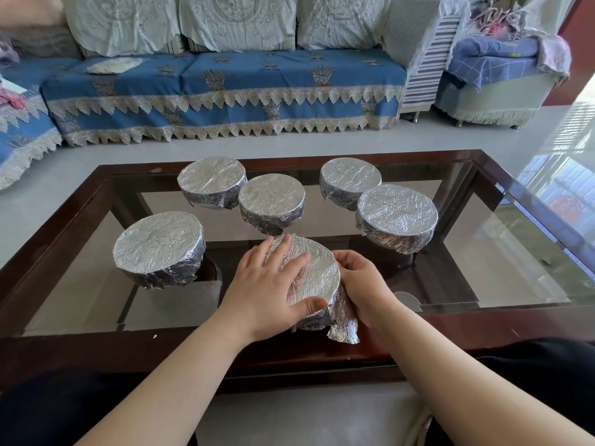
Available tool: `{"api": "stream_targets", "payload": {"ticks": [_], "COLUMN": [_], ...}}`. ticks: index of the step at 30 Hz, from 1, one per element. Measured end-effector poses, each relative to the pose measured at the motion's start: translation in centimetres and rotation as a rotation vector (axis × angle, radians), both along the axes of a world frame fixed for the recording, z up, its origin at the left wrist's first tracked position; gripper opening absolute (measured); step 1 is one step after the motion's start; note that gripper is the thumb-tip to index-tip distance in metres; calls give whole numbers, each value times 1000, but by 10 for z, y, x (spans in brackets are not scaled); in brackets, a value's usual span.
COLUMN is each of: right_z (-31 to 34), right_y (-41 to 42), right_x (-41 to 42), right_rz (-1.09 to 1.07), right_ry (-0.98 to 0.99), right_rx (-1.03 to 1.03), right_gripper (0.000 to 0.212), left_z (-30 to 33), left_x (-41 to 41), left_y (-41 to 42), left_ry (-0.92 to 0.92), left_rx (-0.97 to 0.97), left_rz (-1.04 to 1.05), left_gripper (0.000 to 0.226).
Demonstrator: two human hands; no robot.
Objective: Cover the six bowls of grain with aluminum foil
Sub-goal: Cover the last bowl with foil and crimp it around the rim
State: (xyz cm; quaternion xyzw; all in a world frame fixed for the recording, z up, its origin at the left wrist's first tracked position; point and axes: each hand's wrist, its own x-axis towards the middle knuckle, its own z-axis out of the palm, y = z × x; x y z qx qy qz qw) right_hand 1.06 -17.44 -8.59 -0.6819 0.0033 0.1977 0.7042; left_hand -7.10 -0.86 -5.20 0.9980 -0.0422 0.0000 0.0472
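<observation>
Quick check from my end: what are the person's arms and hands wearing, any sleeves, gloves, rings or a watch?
Both forearms are bare as far as the picture shows, with no sleeves in view. The left hand and the right hand have no gloves, and no rings, watch or bracelet show. Dark clothing covers the lap below the arms.

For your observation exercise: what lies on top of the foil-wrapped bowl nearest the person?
The left hand rests flat on the crinkled silver foil covering the nearest bowl; the right hand holds its side. The foil hides any grain inside.
</observation>
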Motion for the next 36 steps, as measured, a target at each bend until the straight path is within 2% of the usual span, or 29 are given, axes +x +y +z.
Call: {"api": "stream_targets", "payload": {"ticks": [6, 15, 22, 28, 34, 36], "right_z": [-2, -1, 0, -8, -1, 6], "right_y": [1, 0, 1, -3, -7, -14], "right_x": [2, 5, 13, 21, 27, 29], "right_rz": [34, 58, 132, 216, 298, 302], "right_ry": [-2, -54, -107, -272, -449, -408], "right_rx": [-46, -219, -350, -589, -725, -789], "right_gripper": [13, 15, 20, 14, 6, 21], "left_z": [1, 0, 1, 1, 2, 2], "left_x": [0, 0, 0, 1, 1, 1], "left_y": [-1, 0, -1, -1, 0, 0], "left_ry": [7, 4, 1, 8, 25, 28], "left_rx": [9, 12, -4, 9, 7, 2], "left_rz": [4, 2, 3, 6, 4, 9], "left_gripper": [110, 105, 116, 114, 114, 112]}}
